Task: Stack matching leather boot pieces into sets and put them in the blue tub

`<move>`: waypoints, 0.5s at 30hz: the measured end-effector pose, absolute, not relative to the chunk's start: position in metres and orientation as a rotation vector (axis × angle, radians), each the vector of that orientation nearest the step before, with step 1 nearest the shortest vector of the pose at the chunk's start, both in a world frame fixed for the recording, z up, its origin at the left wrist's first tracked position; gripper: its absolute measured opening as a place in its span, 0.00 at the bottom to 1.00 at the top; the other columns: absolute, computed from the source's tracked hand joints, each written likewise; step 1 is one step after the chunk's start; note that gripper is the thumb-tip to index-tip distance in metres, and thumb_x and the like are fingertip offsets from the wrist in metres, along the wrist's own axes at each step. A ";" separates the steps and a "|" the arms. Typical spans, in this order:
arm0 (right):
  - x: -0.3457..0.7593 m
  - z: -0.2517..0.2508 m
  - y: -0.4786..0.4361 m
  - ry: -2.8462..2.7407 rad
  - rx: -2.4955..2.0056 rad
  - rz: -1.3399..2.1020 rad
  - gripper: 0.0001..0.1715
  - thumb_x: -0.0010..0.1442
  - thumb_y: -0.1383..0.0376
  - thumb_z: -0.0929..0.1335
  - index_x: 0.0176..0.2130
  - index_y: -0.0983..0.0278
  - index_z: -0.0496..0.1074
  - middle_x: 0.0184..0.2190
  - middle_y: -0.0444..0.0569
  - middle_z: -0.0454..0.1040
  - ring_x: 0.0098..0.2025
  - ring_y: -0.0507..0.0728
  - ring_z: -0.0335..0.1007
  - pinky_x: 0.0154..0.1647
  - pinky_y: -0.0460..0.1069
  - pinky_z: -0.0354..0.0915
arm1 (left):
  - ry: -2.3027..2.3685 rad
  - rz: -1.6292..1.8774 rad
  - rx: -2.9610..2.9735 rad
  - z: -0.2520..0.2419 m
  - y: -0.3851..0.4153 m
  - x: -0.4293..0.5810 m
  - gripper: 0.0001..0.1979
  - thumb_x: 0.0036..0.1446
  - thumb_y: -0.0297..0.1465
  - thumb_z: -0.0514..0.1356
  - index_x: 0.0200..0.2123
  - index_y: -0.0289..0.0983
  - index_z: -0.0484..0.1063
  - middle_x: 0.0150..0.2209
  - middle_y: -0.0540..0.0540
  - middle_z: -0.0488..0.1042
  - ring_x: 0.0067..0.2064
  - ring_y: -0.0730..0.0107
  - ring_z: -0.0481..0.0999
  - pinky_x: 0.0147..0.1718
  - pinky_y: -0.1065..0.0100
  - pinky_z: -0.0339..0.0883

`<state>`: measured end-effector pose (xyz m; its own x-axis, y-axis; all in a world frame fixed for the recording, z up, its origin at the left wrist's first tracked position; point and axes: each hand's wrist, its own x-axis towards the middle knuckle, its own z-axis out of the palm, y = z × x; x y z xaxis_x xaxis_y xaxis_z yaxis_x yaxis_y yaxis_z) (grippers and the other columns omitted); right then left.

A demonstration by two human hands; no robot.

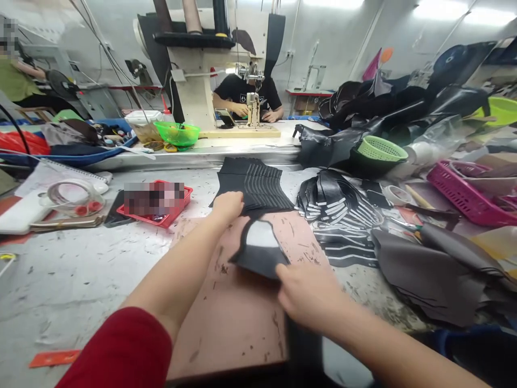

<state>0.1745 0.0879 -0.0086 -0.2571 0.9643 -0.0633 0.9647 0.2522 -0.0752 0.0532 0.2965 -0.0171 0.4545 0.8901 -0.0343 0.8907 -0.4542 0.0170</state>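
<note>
A black leather-like piece with a white patch (257, 261) is held over a pink board, pinched at its right edge by my right hand (307, 296), which is slightly blurred. My left hand (228, 206) is closed at the near left corner of a fanned stack of black cut pieces (258, 183). Its fingertips are turned away, so whatever they grip is hidden. The pink cutting board (226, 323), scuffed with dark marks, lies under both forearms.
A red basket (177, 207) stands to the left, near tape rolls (67, 196). Black strips with white edges (343, 215) and dark leather sheets (436, 275) lie right. Behind them is a magenta basket (464, 191). Across the table, a person (270, 97) sits behind a sewing machine (189, 81).
</note>
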 end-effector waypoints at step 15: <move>0.262 0.038 0.015 2.089 2.040 -1.626 0.17 0.46 0.75 0.64 0.33 0.58 0.76 0.29 0.43 0.78 0.32 0.57 0.75 0.34 0.45 0.70 | 1.601 0.151 2.650 -0.022 0.319 0.069 0.17 0.61 0.33 0.53 0.52 0.34 0.63 0.50 0.40 0.67 0.48 0.61 0.70 0.45 0.54 0.66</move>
<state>0.2622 0.0152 0.0379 -0.2423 0.8523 -0.4636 0.6585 -0.2064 -0.7237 0.0689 0.3188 -0.0223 0.4623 0.8846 0.0618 0.8805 -0.4661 0.0861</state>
